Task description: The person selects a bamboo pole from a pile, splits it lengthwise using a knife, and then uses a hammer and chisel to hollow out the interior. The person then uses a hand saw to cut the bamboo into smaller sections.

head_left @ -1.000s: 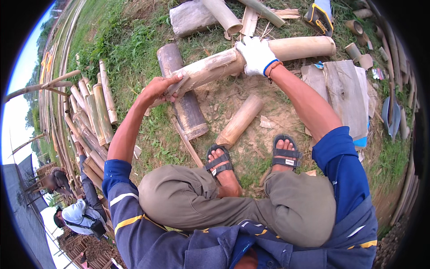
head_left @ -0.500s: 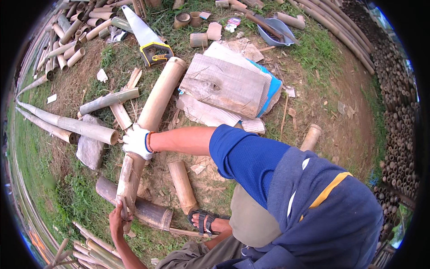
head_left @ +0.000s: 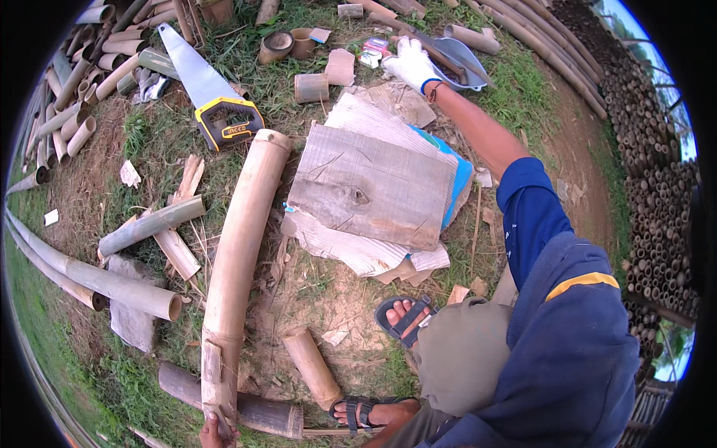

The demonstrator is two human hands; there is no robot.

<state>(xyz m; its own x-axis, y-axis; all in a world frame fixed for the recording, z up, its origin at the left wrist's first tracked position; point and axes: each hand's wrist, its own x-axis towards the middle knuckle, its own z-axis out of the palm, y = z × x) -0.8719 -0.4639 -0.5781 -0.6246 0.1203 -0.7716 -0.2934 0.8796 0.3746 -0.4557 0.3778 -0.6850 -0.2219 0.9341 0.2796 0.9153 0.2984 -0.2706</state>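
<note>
A thick tan bamboo pole (head_left: pixel 235 250) lies lengthwise in front of me, its near part resting across a darker bamboo piece (head_left: pixel 272 417). My bare left hand (head_left: pixel 215 433) grips its near end at the lower edge, with part of the hand cut off. A short raised sliver (head_left: pixel 211 364) sits on the pole close to that end. Far off at the upper right, my gloved right hand (head_left: pixel 411 66) reaches to the machete (head_left: pixel 457 60) lying across a pale blue basin (head_left: pixel 478 84). The gloved fingers look spread, at the machete's edge; their tips are hard to make out.
A yellow-and-black handsaw (head_left: pixel 205 71) lies left of the pole's far end. Stacked wooden boards (head_left: pixel 373 183) sit to its right. A short bamboo length (head_left: pixel 312 366) stands near my sandalled feet. Longer bamboo (head_left: pixel 119 282) rests over a rock (head_left: pixel 134 328) at left.
My gloved right hand has left the bamboo pole and moved far to the upper right, to the machete and basin. My left hand keeps its hold on the pole's near end. The view has shifted.
</note>
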